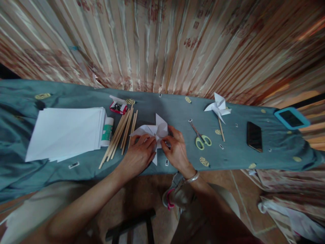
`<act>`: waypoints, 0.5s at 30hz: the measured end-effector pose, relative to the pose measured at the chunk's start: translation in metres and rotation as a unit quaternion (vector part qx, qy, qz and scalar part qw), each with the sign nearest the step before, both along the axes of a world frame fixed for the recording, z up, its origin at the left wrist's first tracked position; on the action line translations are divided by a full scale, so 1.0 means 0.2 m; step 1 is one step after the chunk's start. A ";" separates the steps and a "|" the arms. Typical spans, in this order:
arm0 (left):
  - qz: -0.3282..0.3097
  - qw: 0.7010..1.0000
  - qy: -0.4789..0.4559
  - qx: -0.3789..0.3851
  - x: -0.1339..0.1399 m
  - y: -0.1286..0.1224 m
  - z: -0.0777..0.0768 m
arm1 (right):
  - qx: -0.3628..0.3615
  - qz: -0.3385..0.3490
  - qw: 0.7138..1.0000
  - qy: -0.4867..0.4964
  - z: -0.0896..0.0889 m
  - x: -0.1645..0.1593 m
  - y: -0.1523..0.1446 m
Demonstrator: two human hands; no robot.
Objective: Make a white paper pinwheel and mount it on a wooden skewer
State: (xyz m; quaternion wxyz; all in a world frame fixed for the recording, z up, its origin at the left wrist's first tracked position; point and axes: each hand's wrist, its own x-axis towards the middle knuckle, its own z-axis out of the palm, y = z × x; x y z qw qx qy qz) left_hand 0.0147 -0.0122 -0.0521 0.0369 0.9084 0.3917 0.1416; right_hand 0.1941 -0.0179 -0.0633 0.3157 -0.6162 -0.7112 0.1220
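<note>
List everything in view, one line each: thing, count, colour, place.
paper pinwheel in work: one, white, table centre, under both hands
finished pinwheel: one, white on a wooden stick, right of centre
scissors: one, green handles, right of the hands
wooden sticks: a bundle, tan, left of the hands
paper stack: one, white, table left
small box: one, red, behind the sticks
phone: one, black, table right
tablecloth: one, blue-green, over the table
curtain: one, beige patterned, behind the table
left hand: on the paper
right hand: pinching the paper, bangle at wrist
</note>
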 end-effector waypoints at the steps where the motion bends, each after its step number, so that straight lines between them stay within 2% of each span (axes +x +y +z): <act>1: 0.001 1.000 0.000 -0.001 0.00 0.00 0.00 | -0.005 -0.002 1.000 0.002 0.00 0.00 0.00; 15: 0.003 1.000 0.006 -0.006 0.01 0.00 0.00 | -0.011 -0.011 1.000 0.010 0.00 -0.01 0.01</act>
